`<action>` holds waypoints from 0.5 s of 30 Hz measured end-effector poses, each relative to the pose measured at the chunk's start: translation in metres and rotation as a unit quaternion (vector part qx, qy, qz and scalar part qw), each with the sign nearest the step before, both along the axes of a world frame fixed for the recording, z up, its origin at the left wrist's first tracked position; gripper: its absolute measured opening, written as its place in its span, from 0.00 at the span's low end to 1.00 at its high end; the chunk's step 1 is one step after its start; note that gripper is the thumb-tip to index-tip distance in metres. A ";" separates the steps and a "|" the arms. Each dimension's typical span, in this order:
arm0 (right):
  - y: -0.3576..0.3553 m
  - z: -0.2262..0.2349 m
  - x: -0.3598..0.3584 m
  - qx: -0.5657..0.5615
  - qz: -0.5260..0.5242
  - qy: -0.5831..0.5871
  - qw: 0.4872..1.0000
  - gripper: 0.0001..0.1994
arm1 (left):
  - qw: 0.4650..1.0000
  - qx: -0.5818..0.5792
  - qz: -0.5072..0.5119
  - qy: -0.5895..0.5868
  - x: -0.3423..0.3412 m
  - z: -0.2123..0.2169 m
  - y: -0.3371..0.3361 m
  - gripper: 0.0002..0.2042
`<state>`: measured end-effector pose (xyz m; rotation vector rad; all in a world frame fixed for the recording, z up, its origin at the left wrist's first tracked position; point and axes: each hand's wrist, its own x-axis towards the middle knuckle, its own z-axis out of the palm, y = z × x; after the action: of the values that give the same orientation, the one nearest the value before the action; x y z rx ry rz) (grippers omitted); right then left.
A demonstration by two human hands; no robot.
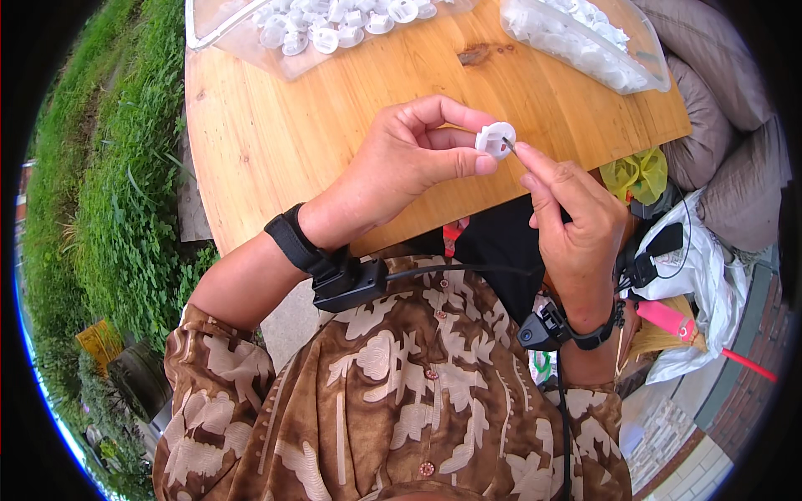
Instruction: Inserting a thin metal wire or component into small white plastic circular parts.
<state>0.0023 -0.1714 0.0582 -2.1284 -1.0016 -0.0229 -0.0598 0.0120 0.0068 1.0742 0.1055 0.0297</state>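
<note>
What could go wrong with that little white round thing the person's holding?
The left hand pinches the white round piece by its edge, so it might slip and drop. A thin dark thing by the right hand points into its opening; it could skid and poke a finger. The table's edge is near, so a dropped piece might roll off.

Bright, diffuse daylight falls on the wooden tabletop (326,113); fisheye distortion curves the dark-rimmed outer edges.

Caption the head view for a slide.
Over a wooden table, the left hand pinches a round white part, the right hand close beside it; two translucent bins stand beyond.
</note>
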 end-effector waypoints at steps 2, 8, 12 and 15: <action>0.000 0.000 0.000 -0.013 0.008 -0.034 0.999 0.14 | 1.000 0.003 0.001 -0.001 0.000 0.000 0.000 0.14; 0.000 0.002 0.000 -0.021 0.025 -0.089 0.996 0.14 | 0.999 0.029 0.000 -0.014 -0.001 0.002 0.001 0.13; -0.003 0.006 0.001 -0.046 0.038 -0.101 0.993 0.16 | 0.999 0.038 -0.004 -0.018 -0.002 0.001 0.001 0.12; -0.007 0.009 0.005 -0.090 0.062 -0.119 0.987 0.19 | 0.998 0.056 -0.010 -0.017 -0.001 0.000 0.000 0.11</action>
<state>0.0075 -0.1780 0.0673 -2.2592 -1.3185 -0.1324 -0.0611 0.0121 0.0063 1.1861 0.0626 0.0362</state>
